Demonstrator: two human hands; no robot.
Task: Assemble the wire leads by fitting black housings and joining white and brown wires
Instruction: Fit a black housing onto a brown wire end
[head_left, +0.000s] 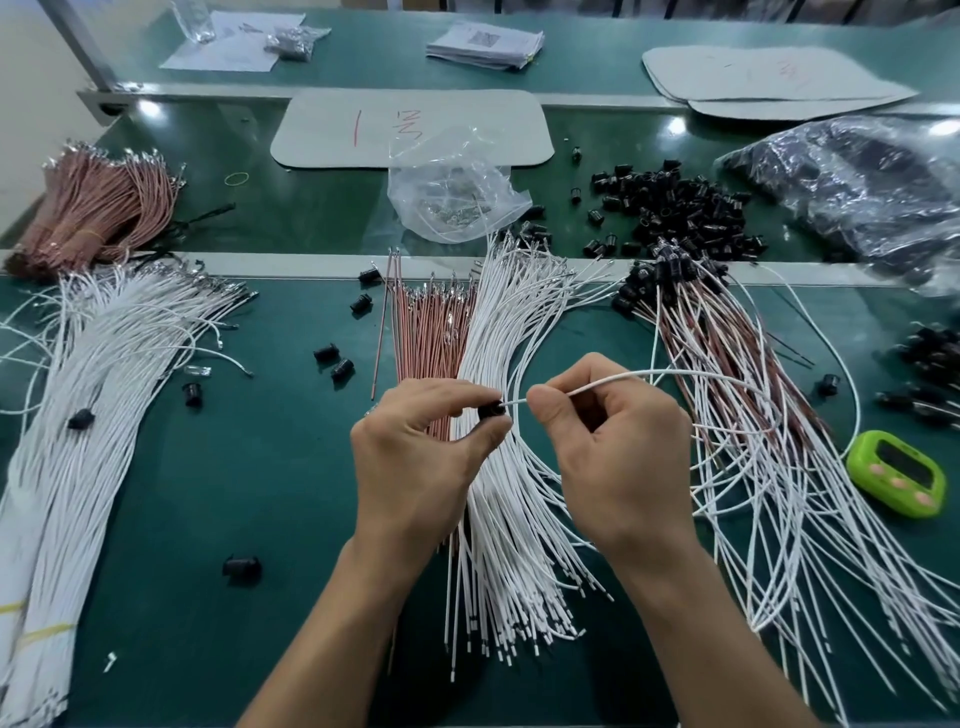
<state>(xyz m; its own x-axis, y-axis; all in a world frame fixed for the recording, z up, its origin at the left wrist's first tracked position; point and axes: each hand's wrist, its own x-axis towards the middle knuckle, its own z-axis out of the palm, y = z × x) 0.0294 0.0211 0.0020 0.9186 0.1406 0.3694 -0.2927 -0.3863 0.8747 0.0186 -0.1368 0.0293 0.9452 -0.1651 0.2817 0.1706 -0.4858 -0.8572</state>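
My left hand (415, 457) pinches a small black housing (491, 410) between thumb and fingertips at the centre of the green bench. My right hand (613, 447) pinches a white wire (675, 373) close to its end, and that end meets the housing's opening. The wire arcs off to the right over a spread of finished leads (743, 415). Beneath my hands lie a fan of loose white wires (509, 519) and a bundle of brown wires (431, 332).
Black housings lie heaped (680, 208) at the back right, beside a dark plastic bag (857, 182); single housings (241, 566) dot the mat. A clear bag (452, 202) sits behind, white wire bundles (78, 441) and brown bundles (93, 208) at left, a green timer (896, 473) at right.
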